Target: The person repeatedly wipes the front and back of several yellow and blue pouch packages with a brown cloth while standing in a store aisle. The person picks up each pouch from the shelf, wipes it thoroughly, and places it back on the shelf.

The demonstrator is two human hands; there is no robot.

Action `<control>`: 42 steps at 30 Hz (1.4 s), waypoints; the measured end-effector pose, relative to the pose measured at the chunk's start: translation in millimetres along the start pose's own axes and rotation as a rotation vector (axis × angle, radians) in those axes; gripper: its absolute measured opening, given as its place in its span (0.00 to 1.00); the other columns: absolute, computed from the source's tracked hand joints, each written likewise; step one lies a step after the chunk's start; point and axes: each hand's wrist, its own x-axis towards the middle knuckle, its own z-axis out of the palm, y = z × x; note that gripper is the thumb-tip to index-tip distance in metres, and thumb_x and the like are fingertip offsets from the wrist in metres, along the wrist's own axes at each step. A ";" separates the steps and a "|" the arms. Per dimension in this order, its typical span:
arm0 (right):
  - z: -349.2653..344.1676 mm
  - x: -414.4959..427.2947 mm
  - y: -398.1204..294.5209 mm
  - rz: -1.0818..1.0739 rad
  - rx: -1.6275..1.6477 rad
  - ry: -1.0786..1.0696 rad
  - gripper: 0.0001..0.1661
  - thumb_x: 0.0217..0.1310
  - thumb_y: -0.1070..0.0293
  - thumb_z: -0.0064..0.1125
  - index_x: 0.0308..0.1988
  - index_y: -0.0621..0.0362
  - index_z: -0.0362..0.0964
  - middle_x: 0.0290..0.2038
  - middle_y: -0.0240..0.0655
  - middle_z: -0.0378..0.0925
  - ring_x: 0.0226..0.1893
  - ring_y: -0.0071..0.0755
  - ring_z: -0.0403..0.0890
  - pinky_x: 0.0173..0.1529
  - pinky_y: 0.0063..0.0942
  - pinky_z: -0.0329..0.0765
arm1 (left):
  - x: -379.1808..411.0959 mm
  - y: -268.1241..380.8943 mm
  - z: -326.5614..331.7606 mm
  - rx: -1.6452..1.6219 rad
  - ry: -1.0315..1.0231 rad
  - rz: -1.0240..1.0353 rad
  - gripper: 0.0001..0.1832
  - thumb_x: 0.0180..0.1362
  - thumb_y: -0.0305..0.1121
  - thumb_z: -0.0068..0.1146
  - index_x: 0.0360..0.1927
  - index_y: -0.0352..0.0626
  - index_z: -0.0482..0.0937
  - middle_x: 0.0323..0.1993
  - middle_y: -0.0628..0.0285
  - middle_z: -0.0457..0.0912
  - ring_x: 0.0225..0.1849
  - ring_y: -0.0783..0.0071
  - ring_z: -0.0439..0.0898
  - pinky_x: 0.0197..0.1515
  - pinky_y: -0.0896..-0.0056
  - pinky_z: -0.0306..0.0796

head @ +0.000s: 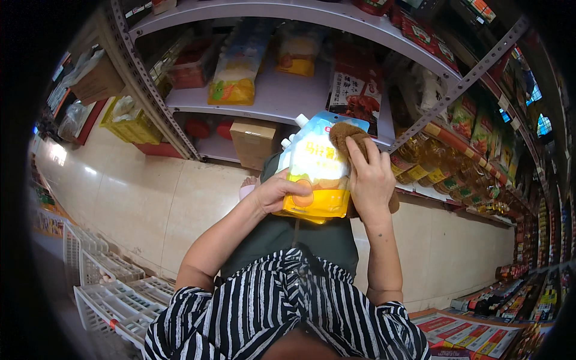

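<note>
A small stack of spouted pouches (pixel 321 180), blue at the top and yellow at the bottom, is held above my lap. My left hand (pixel 281 191) grips the stack by its lower left side, thumb on the front face. White caps (pixel 301 120) stick out at the upper left corners. In my right hand (pixel 372 180) is a brown cloth (pixel 348 135), pressed against the upper right of the front pouch. Part of the cloth hangs below that hand. The rear pouches are mostly hidden behind the front one.
Ahead stands a metal shelf (pixel 288 92) with similar yellow pouches (pixel 231 92) and a red seasoning packet (pixel 355 94). Beneath it sits a cardboard box (pixel 253 141). Oil bottles (pixel 418 162) line the right rack. White plastic crates (pixel 121 306) are at lower left, a yellow crate (pixel 130 121) farther off.
</note>
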 end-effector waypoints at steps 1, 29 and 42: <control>-2.5 -4.4 -2.0 -0.001 0.015 -0.012 0.30 0.47 0.75 0.60 0.54 0.47 0.77 0.50 0.35 0.76 0.37 0.41 0.76 0.35 0.30 0.80 | -1.3 0.4 3.4 -0.007 0.002 0.008 0.31 0.62 0.24 0.57 0.68 0.36 0.62 0.63 0.48 0.74 0.62 0.53 0.77 0.66 0.52 0.70; -12.6 -20.8 -10.6 0.022 0.222 -0.169 0.22 0.58 0.73 0.62 0.54 0.51 0.77 0.51 0.38 0.77 0.42 0.44 0.78 0.43 0.37 0.78 | 4.5 0.2 0.5 -0.174 0.017 -0.050 0.37 0.72 0.60 0.32 0.75 0.45 0.54 0.70 0.52 0.66 0.69 0.56 0.70 0.68 0.53 0.68; -15.8 -13.7 -6.7 0.010 0.247 -0.173 0.23 0.57 0.74 0.62 0.54 0.51 0.78 0.50 0.36 0.78 0.42 0.44 0.78 0.44 0.36 0.78 | 5.2 -0.4 -3.7 -0.148 -0.020 -0.053 0.40 0.70 0.64 0.32 0.75 0.46 0.54 0.71 0.52 0.65 0.70 0.56 0.68 0.70 0.51 0.66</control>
